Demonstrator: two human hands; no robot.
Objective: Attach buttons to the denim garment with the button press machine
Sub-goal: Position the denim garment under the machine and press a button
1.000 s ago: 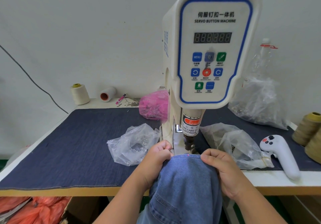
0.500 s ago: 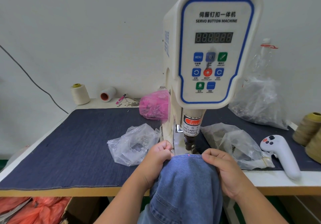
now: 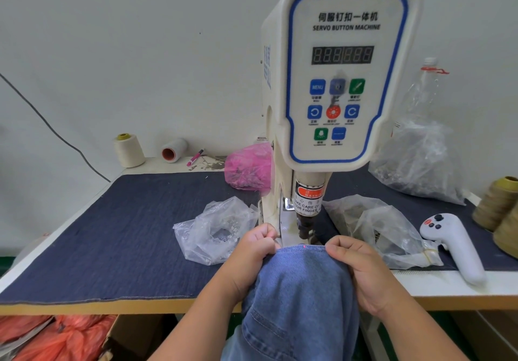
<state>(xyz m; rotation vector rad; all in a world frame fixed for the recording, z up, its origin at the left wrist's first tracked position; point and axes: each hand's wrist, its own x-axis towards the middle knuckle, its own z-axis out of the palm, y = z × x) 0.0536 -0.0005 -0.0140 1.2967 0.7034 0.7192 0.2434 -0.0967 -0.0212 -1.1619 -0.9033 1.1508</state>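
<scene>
The denim garment (image 3: 301, 285) is being gripped by the left hand (image 3: 253, 251) and right hand (image 3: 356, 265), its edge between them seemingly being positioned under the press head (image 3: 307, 224); triggering is probably called for next.

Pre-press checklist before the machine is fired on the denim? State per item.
1. Left hand grips the denim garment edge: ok.
2. Right hand grips the edge on the other side: ok.
3. Red laser dot sits on the denim edge between the hands: ok.
4. Fingers off to the sides of the press head, as its warning label asks: ok, though close.
5. Button loaded in the die: cannot tell, hidden behind the fabric and head.
6. Display showing a setting: cannot tell, digits look unlit.
</scene>
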